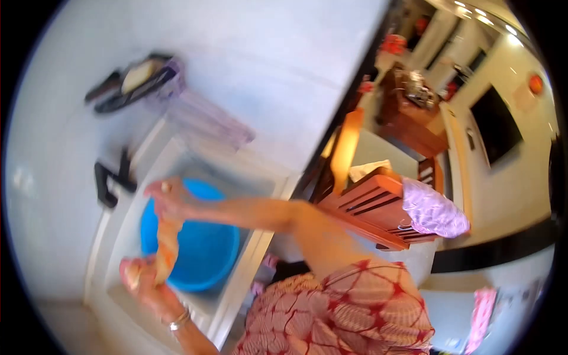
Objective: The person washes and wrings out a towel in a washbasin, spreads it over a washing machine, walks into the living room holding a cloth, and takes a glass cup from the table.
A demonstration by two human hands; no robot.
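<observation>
A twisted, pale cloth with orange patches [167, 248] stretches between my two hands. My right hand [171, 204] closes around its upper end in the picture. My left hand [145, 287], with a silvery bracelet at the wrist, grips the lower end. The cloth passes over the left side of a round blue basin [213, 254]. This basin stands inside a white sink [127, 236]. Blur hides the finer details of the fingers and cloth.
A black faucet [112, 180] rises at the sink's left edge. On the wall, a dark rack [136, 89] holds a pale bar, and a light purple cloth [207, 118] hangs beside it. A wooden chair [370, 204] with a purple cloth stands to the right.
</observation>
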